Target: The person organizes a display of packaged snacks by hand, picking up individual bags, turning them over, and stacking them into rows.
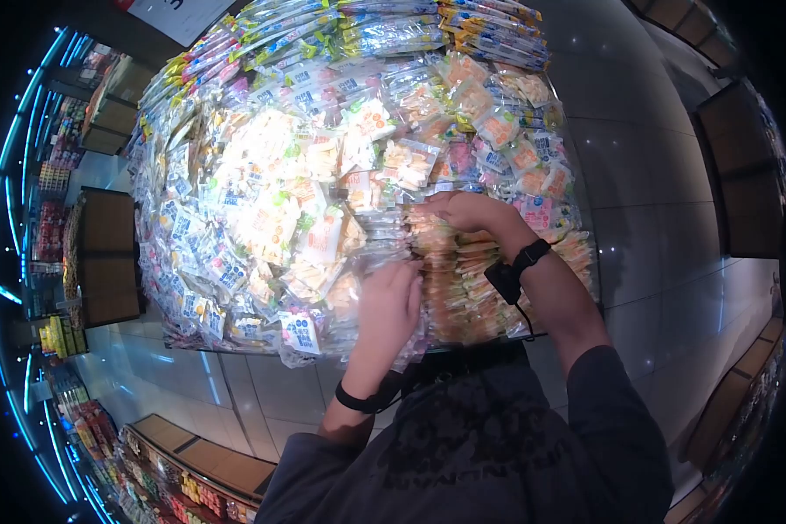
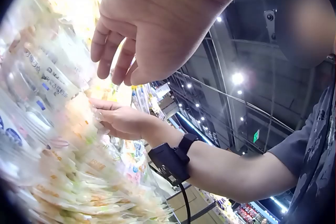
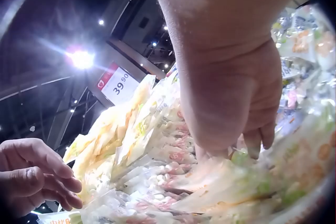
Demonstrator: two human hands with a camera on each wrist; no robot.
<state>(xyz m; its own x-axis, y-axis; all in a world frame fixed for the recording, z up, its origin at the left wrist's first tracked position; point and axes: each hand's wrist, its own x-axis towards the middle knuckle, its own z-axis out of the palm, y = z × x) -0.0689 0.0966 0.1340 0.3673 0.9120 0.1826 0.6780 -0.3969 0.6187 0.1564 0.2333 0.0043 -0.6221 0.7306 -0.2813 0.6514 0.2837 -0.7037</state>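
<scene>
Many clear plastic snack packs (image 1: 323, 236) with pale contents cover a display in the head view. My right hand (image 1: 473, 212) reaches to the far end of a row of upright packs (image 1: 489, 279), its fingers pointing left. In the right wrist view its fingertips dip down at a blurred pack (image 3: 226, 179) with orange and green print, partly hidden behind it. My left hand (image 1: 390, 301) is at the left side of that row, close to the packs. Its fingers (image 2: 113, 50) are loosely bent with nothing between them in the left wrist view.
Long, brightly coloured packets (image 1: 384, 31) lie in stacks at the display's far side. A price sign (image 3: 118, 85) stands beyond the packs. Brown display bases (image 1: 109, 258) and stocked shelves line the left, with tiled floor (image 1: 646, 192) on the right.
</scene>
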